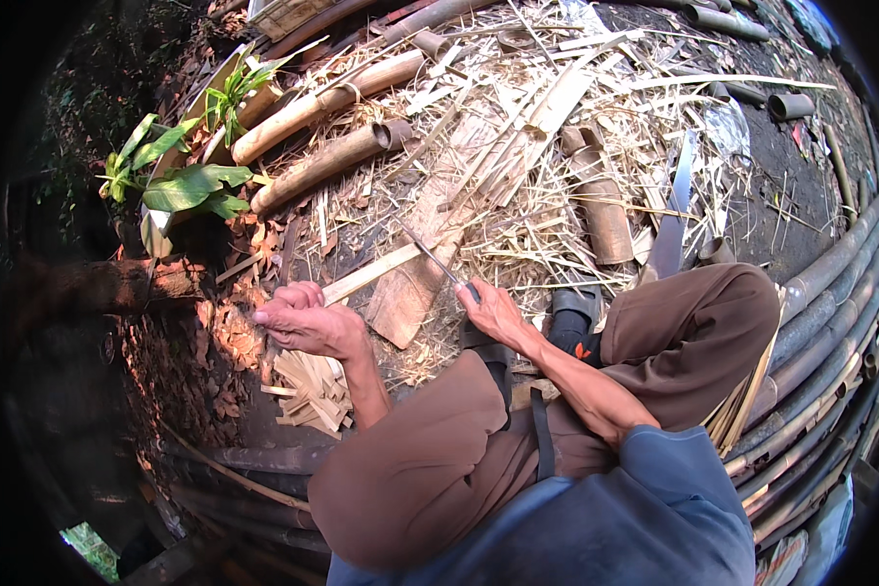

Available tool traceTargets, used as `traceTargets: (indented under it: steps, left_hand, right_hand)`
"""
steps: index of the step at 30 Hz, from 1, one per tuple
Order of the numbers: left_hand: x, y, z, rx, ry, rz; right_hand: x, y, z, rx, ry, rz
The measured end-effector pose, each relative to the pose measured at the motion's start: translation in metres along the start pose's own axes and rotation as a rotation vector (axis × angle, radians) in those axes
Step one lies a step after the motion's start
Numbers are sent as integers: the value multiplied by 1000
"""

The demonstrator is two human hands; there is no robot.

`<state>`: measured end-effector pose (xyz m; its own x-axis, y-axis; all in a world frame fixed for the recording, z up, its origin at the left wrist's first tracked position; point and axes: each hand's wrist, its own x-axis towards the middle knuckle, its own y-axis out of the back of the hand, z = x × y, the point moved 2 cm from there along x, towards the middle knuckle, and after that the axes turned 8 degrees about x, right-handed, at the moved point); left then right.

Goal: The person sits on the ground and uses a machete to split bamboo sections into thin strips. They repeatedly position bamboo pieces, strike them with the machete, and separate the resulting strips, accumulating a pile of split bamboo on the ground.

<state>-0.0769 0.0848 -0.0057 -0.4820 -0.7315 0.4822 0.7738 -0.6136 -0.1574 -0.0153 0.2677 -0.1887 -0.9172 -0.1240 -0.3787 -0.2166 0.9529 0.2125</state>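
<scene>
My left hand (pixel 313 322) is closed round the near end of a pale split bamboo strip (pixel 373 274), which points up and to the right. In my right hand (pixel 498 317) is a thin-bladed knife (pixel 430 250), gripped by its dark handle. Its narrow blade slants up and left, across the strip's far end; whether it touches the strip I cannot tell. Beneath them lies a worn wooden board (pixel 400 305). A small heap of short flat bamboo strips (pixel 313 393) rests on the ground below my left hand.
Shavings (pixel 518 234) cover the ground ahead. A hand saw (pixel 676 210) and a cut bamboo section (pixel 606 220) lie to the right. Thick bamboo pieces (pixel 322 166) and a leafy plant (pixel 181 186) are at upper left. Long bamboo poles (pixel 830 303) line the right side.
</scene>
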Motion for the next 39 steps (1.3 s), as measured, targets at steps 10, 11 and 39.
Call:
traceTargets:
  steps: [10,11,39]
  left_hand:
    - [10,9,-4,51,23,30]
    - [10,13,-5,67,34,47]
    - [-10,45,-76,-279,503,-650]
  right_hand:
    - [-22,-6,-29,-5,51,-47]
    - [-30,-6,-38,-20,46,-67]
    - [-20,7,52,385,-291,104]
